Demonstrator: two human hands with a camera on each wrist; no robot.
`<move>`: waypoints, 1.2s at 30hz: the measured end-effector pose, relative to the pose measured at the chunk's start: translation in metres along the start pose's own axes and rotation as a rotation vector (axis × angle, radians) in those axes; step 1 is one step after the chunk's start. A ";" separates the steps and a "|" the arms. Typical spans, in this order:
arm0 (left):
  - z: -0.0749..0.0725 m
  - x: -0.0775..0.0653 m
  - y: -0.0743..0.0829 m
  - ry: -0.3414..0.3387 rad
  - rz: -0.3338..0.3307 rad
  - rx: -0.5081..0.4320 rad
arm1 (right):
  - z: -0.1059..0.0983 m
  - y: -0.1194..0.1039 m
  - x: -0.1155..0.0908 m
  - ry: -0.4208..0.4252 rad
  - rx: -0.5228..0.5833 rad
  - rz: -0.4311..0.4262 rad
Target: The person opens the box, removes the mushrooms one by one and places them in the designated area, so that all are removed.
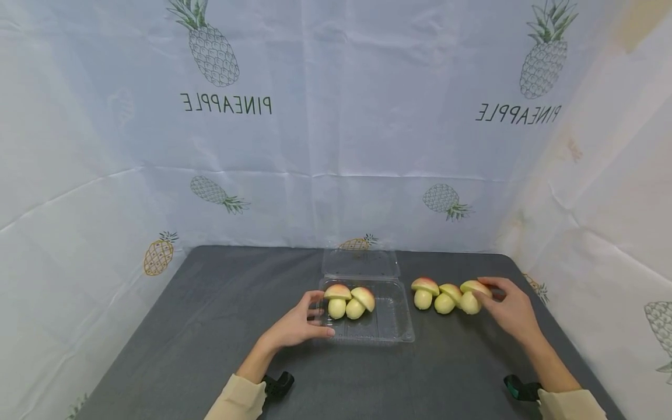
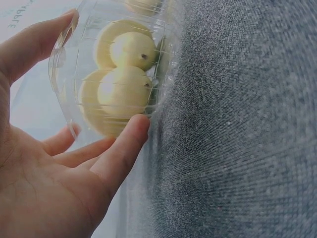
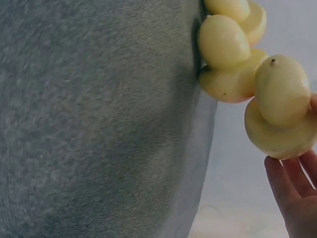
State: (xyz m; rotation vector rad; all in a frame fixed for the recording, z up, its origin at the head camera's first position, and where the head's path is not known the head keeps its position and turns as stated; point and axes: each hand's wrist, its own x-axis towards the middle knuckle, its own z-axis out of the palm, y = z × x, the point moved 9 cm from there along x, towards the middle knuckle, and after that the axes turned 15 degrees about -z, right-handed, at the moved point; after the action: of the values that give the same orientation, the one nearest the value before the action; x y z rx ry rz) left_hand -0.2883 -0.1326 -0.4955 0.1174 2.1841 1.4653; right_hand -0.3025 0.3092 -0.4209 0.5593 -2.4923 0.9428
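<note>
Mushroom-shaped piece (image 1: 469, 303) at three o'clock, likely light and smooth, cap (image 1: 471, 285) pinched by right fingers (image 3: 278, 181)! Left fingers (image 2: 124, 148) grip the flimsy-looking clamshell (image 1: 391, 315) at its nine o'clock.

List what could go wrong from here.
The mushroom-shaped piece might slip: the right hand grips it by the cap, and it looks smooth.
The clear container looks thin, so the left hand might bend its wall.
The tilted piece inside could roll if the container is jolted.
</note>
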 end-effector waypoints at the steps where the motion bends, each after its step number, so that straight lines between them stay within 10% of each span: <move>1: 0.000 0.000 0.000 -0.001 0.000 0.001 | 0.001 0.001 -0.001 -0.003 0.002 0.003; 36: 0.000 -0.002 0.000 -0.001 0.004 -0.004 | 0.021 0.034 -0.005 -0.141 -0.042 0.068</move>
State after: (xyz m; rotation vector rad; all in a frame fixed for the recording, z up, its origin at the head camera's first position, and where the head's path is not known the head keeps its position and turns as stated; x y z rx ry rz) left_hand -0.2868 -0.1330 -0.4948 0.1212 2.1816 1.4711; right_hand -0.3204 0.3189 -0.4553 0.5482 -2.6657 0.9028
